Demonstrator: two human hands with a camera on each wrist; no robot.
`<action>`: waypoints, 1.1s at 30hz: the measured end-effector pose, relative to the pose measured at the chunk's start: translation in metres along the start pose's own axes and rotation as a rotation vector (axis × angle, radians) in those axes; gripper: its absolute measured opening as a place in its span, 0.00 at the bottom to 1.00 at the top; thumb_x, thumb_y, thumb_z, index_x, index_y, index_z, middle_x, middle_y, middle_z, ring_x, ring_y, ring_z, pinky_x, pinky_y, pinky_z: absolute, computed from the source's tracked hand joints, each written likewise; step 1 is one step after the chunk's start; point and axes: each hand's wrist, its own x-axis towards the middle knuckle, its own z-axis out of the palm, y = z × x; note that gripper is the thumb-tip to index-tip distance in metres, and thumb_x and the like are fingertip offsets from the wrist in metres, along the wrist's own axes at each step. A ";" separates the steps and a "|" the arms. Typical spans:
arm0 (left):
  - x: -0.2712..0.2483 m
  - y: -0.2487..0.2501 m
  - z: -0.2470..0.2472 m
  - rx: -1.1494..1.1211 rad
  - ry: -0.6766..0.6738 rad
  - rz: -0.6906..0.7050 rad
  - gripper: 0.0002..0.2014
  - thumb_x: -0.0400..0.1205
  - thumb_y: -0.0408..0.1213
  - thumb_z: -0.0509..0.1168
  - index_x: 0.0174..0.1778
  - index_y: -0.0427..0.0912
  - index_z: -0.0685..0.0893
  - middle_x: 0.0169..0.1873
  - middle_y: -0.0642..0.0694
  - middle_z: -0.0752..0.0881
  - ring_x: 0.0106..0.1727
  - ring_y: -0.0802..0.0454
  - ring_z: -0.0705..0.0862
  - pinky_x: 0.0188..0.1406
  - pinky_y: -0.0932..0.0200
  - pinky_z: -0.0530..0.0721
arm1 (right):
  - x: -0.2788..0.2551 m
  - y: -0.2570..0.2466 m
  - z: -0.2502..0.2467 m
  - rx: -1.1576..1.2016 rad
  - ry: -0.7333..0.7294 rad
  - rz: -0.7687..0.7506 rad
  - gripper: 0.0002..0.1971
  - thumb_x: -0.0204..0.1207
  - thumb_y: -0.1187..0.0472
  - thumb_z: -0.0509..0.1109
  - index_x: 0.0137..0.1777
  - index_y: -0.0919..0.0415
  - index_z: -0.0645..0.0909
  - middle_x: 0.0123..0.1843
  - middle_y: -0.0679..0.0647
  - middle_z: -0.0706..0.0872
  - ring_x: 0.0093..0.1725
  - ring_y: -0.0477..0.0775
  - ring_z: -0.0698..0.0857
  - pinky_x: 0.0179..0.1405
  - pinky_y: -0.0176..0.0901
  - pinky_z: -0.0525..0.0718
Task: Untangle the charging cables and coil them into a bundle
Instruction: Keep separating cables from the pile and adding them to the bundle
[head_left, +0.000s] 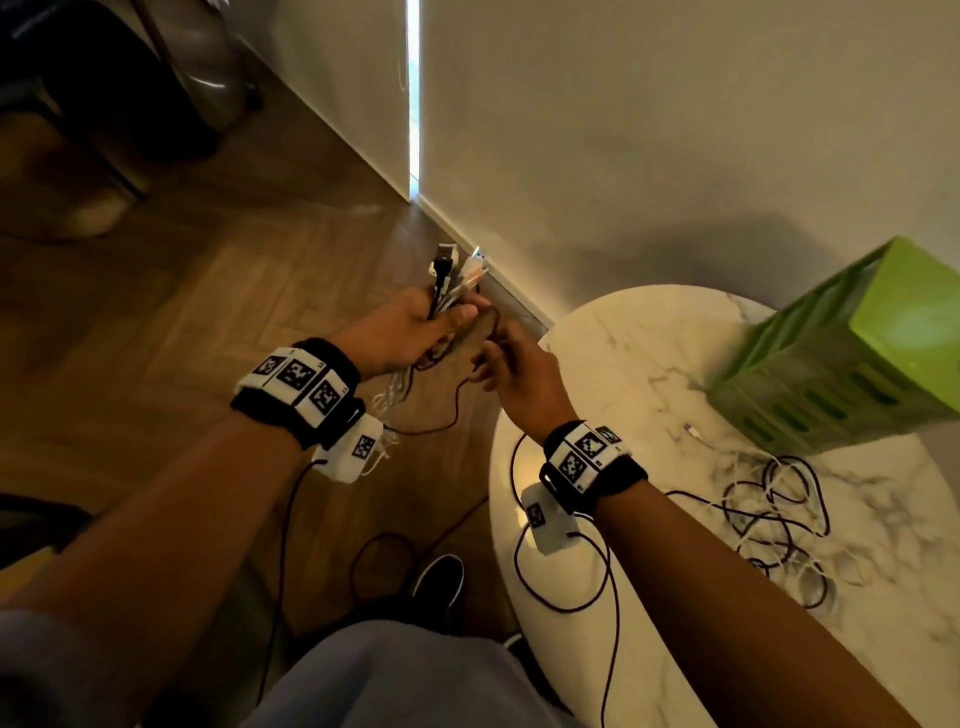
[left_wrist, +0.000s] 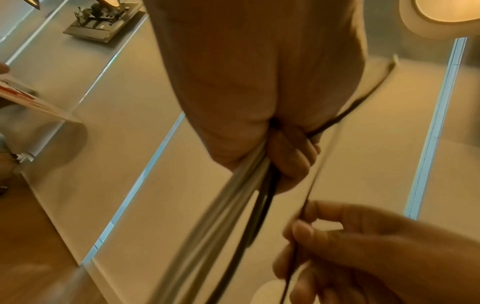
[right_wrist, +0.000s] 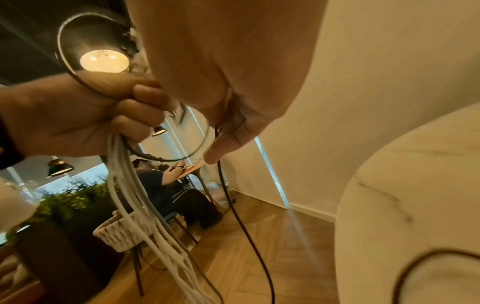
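My left hand (head_left: 441, 317) is raised beside the table and grips a bundle of charging cables (head_left: 451, 273), whose black and white plug ends stick up above the fist. White strands (right_wrist: 135, 195) hang down below it. Just to the right, my right hand (head_left: 493, 356) pinches one thin black cable (left_wrist: 309, 195) that runs up to the left fist. In the left wrist view my left hand's fingers (left_wrist: 291, 156) curl round white and black cords. A loose tangle of black and white cables (head_left: 774, 519) lies on the marble table (head_left: 639, 353).
A green slotted basket (head_left: 857, 353) stands at the table's far right, close to the wall. Wooden floor and my shoe (head_left: 439, 577) lie below the hands. Black wrist-camera leads loop over the table's near edge. Another person (right_wrist: 166, 185) sits at a far table.
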 end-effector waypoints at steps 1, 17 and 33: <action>0.001 -0.001 -0.003 0.000 0.069 -0.003 0.10 0.91 0.44 0.58 0.58 0.53 0.85 0.28 0.55 0.76 0.28 0.62 0.73 0.27 0.66 0.74 | -0.003 0.008 0.000 0.036 0.029 0.028 0.06 0.89 0.64 0.60 0.56 0.67 0.76 0.45 0.59 0.89 0.40 0.53 0.91 0.40 0.44 0.90; -0.010 -0.003 -0.002 -0.235 -0.013 -0.027 0.19 0.91 0.50 0.57 0.55 0.38 0.86 0.27 0.51 0.70 0.27 0.57 0.68 0.26 0.64 0.70 | 0.028 -0.051 -0.034 0.216 -0.260 0.011 0.19 0.85 0.57 0.69 0.74 0.56 0.75 0.64 0.50 0.86 0.51 0.50 0.92 0.48 0.44 0.90; 0.009 -0.002 -0.004 -0.514 0.275 -0.056 0.20 0.91 0.54 0.54 0.38 0.45 0.73 0.21 0.56 0.68 0.24 0.57 0.67 0.29 0.60 0.68 | -0.022 -0.014 -0.057 -0.584 -0.454 0.085 0.17 0.80 0.49 0.70 0.68 0.43 0.78 0.67 0.38 0.83 0.71 0.46 0.78 0.70 0.56 0.68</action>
